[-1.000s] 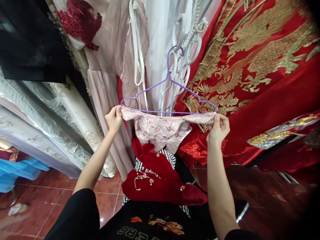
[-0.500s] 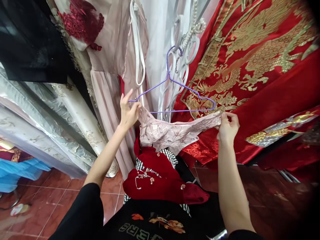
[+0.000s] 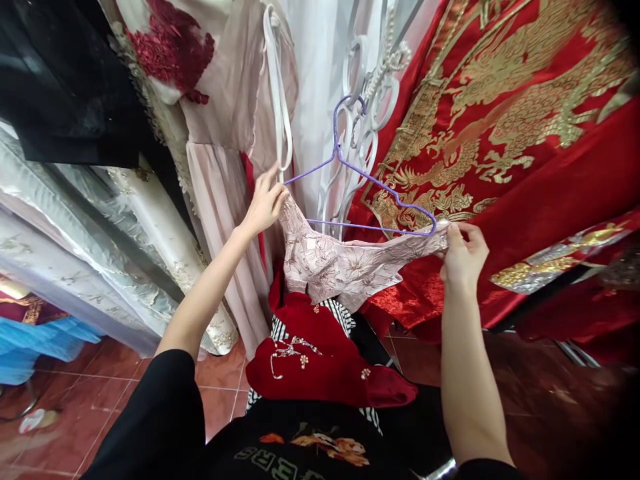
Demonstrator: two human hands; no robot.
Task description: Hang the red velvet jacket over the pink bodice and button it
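Observation:
A pink garment (image 3: 350, 263) with a floral pattern is stretched between my two hands. My left hand (image 3: 266, 200) pinches its upper left strap, at the left end of a purple hanger (image 3: 367, 175). At the garment's right end, my right hand (image 3: 463, 250) grips the other strap, just right of the hanger's corner. The hanger hooks onto a white scrolled metal rack (image 3: 354, 77). Its left tip is hidden by my left hand. Below, a red velvet piece (image 3: 315, 370) with beaded ornaments lies over my lap.
Pale pink (image 3: 220, 173) and white gowns (image 3: 165, 247) hang on the left, beside a black garment (image 3: 65, 87). Red cloth with gold embroidery (image 3: 500, 113) hangs on the right. White bead strings (image 3: 383, 67) drape over the rack. Red floor tiles (image 3: 220, 380) show below.
My left hand has closed on the left strap and moved slightly right, over the hanger's left end. My right hand has shifted slightly right, and the hanger's right corner now overlaps the garment's strap.

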